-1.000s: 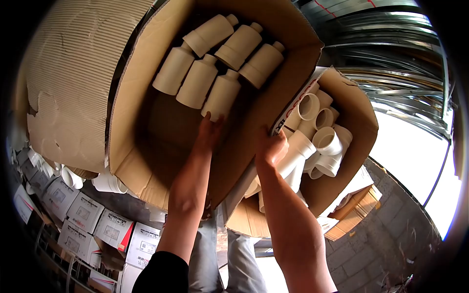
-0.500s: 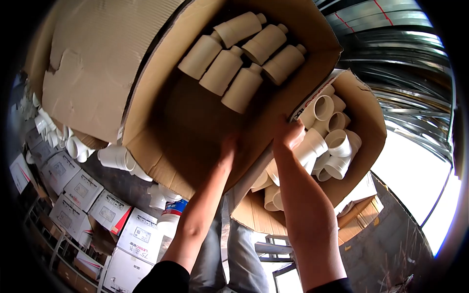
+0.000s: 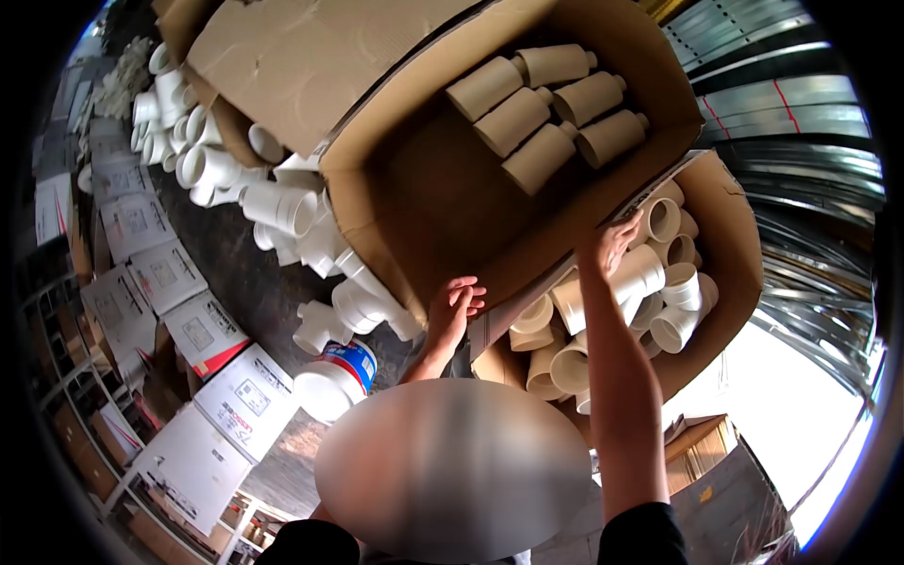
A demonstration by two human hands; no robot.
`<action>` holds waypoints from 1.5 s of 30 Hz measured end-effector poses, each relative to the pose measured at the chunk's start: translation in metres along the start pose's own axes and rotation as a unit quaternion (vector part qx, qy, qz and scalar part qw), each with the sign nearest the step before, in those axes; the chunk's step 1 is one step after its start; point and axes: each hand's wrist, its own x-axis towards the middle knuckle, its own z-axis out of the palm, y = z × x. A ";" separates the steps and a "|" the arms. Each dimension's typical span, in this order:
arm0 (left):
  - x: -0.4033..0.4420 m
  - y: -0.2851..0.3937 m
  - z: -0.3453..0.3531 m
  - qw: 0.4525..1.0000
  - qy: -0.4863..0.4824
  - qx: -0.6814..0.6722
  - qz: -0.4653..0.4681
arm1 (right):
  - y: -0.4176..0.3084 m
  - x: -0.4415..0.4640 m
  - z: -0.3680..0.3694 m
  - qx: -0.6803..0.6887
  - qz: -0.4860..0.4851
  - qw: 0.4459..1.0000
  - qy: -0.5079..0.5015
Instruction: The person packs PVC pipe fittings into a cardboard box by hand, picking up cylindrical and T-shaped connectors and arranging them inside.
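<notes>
- We see two bare hands; grip differs on each side.
- Left hand (image 3: pixel 458 306): fingers loosely bent and a bit spread, about half uncurled, nothing held that we can see. It's by the near wall of the big box (image 3: pixel 424 179); can't tell whether it touches the cardboard.
- Right hand (image 3: pixel 612 243): fingers curled over the rim (image 3: pixel 562 266) where the two boxes meet, holding on there. We can't tell how tight, or whether both cardboard walls are pinched.
- Six pipe fittings (image 3: pixel 515 121) lie on their sides in the big box, grouped toward its far right, narrow necks pointing away to the right. Neither hand touches them; bare box floor between them and the left hand.
- Small box (image 3: pixel 739 226) sits right against the big one, heaped with white pipes (image 3: pixel 640 271), just beside the right hand.
- More loose fittings (image 3: pixel 282 209) pile up left of the big box; near them, a bucket (image 3: pixel 325 391) with a blue label, tilted in our view.
- Farther left, printed cartons (image 3: pixel 240 400); at right, metal strips (image 3: pixel 772 108).
- Blurred patch (image 3: pixel 452 471) covers part of the left forearm, so we skip that.
</notes>
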 end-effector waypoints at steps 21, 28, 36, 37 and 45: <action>-0.096 -0.223 -0.246 0.983 0.151 -0.031 -0.104 | 0.029 -0.386 0.007 -0.132 -0.223 0.777 -0.574; -0.117 -0.248 -0.364 0.967 0.153 0.200 -0.039 | 0.018 -0.453 0.040 -0.193 -0.269 0.737 -0.589; -0.085 -0.248 -0.465 0.954 0.256 0.144 -0.059 | -0.034 -0.550 0.093 -0.216 -0.330 0.669 -0.630; -0.084 -0.233 -0.470 0.953 0.262 0.135 -0.065 | -0.040 -0.560 0.099 -0.225 -0.340 0.661 -0.630; -0.040 -0.195 -0.513 0.945 0.284 0.135 -0.094 | -0.077 -0.617 0.158 -0.169 -0.360 0.636 -0.661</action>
